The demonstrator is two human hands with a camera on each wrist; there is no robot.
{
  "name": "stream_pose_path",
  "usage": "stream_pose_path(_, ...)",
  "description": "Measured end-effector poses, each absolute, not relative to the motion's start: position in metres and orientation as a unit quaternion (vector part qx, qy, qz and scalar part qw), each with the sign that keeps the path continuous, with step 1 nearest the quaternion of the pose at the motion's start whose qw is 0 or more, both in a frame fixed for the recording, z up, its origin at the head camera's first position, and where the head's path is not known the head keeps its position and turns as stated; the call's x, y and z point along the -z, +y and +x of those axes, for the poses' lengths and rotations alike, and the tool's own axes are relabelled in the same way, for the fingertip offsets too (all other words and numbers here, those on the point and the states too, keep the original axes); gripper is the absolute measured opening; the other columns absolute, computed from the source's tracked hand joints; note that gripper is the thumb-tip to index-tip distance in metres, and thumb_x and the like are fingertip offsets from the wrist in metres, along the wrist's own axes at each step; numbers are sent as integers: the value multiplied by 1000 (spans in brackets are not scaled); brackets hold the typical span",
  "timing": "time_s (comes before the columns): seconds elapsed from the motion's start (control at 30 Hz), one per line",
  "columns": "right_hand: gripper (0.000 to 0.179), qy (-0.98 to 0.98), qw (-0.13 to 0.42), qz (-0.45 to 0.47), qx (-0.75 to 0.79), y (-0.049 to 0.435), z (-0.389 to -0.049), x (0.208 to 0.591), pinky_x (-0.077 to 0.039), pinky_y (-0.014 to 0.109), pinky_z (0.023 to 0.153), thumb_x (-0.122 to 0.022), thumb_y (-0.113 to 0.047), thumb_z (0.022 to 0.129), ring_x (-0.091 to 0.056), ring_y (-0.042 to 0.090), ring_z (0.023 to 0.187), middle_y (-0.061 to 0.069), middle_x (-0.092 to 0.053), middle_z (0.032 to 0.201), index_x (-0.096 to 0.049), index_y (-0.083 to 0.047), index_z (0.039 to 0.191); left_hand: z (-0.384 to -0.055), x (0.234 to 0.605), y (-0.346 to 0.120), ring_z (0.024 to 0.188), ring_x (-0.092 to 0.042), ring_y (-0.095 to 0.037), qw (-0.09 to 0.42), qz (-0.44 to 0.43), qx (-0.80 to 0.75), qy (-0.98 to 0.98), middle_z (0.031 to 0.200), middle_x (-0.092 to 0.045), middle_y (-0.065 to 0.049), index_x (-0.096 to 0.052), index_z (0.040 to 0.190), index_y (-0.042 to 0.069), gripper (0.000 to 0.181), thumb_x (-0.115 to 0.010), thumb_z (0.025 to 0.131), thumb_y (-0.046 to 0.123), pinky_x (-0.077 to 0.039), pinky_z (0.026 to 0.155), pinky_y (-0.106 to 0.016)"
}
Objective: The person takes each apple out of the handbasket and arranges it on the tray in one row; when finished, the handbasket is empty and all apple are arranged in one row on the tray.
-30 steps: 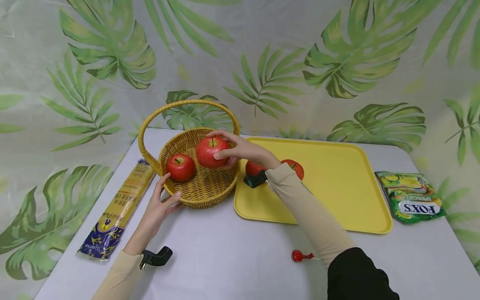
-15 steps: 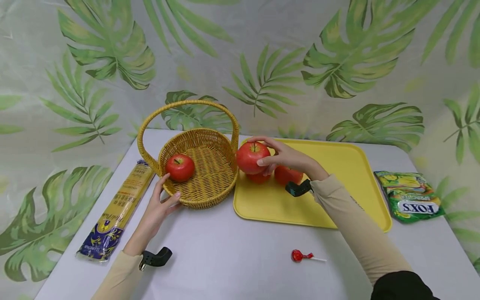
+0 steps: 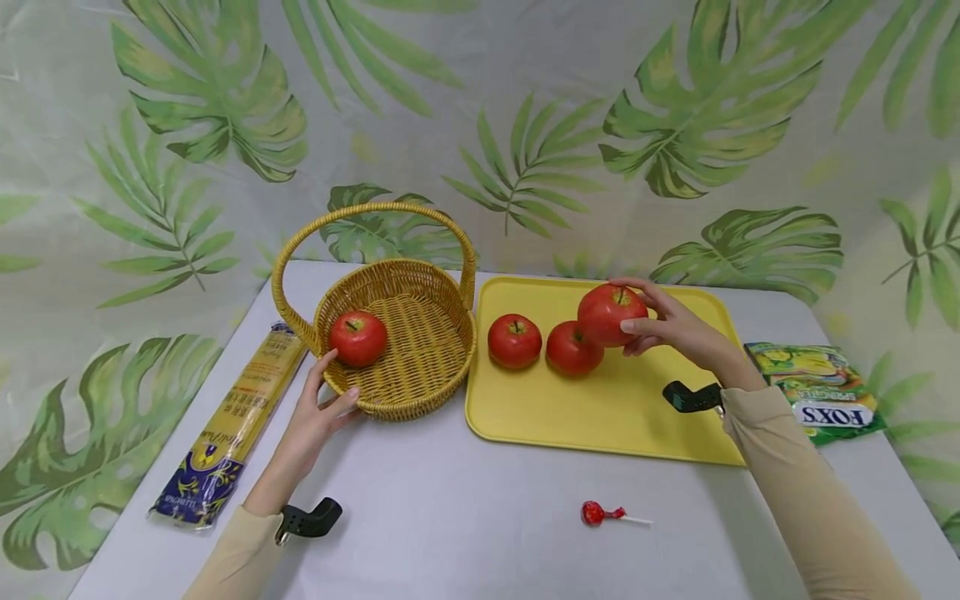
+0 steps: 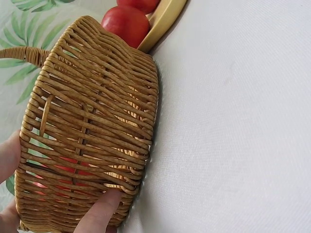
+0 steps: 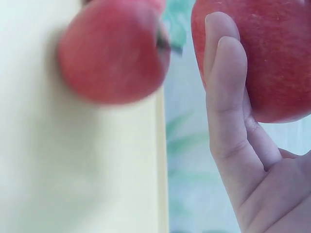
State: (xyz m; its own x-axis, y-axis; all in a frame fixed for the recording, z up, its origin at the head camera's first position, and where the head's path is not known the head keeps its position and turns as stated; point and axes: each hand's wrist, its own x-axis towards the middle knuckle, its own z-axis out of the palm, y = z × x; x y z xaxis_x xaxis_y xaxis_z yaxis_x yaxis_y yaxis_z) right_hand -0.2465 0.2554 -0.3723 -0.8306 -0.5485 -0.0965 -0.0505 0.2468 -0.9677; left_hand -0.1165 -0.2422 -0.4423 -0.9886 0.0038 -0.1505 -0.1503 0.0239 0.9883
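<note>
My right hand (image 3: 663, 323) grips a large red apple (image 3: 606, 312) just above the yellow tray (image 3: 600, 412), right of two smaller red apples (image 3: 514, 341) (image 3: 572, 348) lying on it. In the right wrist view my fingers (image 5: 226, 92) wrap the held apple (image 5: 274, 53), and a blurred apple (image 5: 114, 53) lies on the tray (image 5: 73, 174). My left hand (image 3: 324, 398) holds the near-left rim of the wicker basket (image 3: 420, 367). One red apple (image 3: 358, 337) sits inside it. In the left wrist view my thumb (image 4: 97, 216) presses the basket wall (image 4: 92, 121).
A spaghetti packet (image 3: 232, 425) lies left of the basket. A green candy bag (image 3: 821, 392) lies right of the tray. A red lollipop (image 3: 596, 513) rests on the white table (image 3: 450, 500) near the front. A leaf-print backdrop stands behind.
My right hand has lifted the large apple out of the basket and carried it right, past the basket handle, over the tray. The left hand stayed on the basket.
</note>
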Motion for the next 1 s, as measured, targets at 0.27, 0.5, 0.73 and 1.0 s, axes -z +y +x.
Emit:
stream_pose_path(0.27, 57, 770, 190, -157, 588, 299, -231, 391, -58, 38, 71, -51, -10, 99, -67, 33, 78, 25, -29, 134, -26, -23, 149, -116, 440, -241, 135, -23, -47, 58, -53, -693, 717, 156, 9, -13, -6, 154, 23, 74, -53, 99, 9, -36, 101, -53)
stream_pose_path(0.5, 60, 783, 193, -116, 580, 313, -222, 423, -57, 41, 75, -54, -13, 99, -66, 41, 85, 28, -22, 139, -23, -19, 149, -116, 438, -241, 135, -22, -47, 61, -53, -696, 714, 156, 9, -13, -6, 154, 22, 74, -54, 99, 11, -35, 102, -53)
stream_pose_path(0.73, 63, 780, 210, -109, 580, 309, -220, 435, -57, 41, 75, -57, -15, 97, -66, 39, 86, 29, -20, 141, -21, -15, 149, -115, 439, -242, 135, -22, -47, 60, -50, -699, 710, 155, 9, -14, -6, 154, 21, 74, -53, 99, 9, -35, 101, -53)
stream_pose_path(1.0, 66, 774, 234, -106, 578, 304, -223, 435, -56, 42, 78, -55, -14, 98, -66, 39, 88, 30, -19, 142, -15, -14, 150, -116, 441, -242, 135, -22, -47, 59, -48, -698, 712, 156, 8, -13, -6, 154, 21, 74, -53, 99, 10, -36, 101, -53)
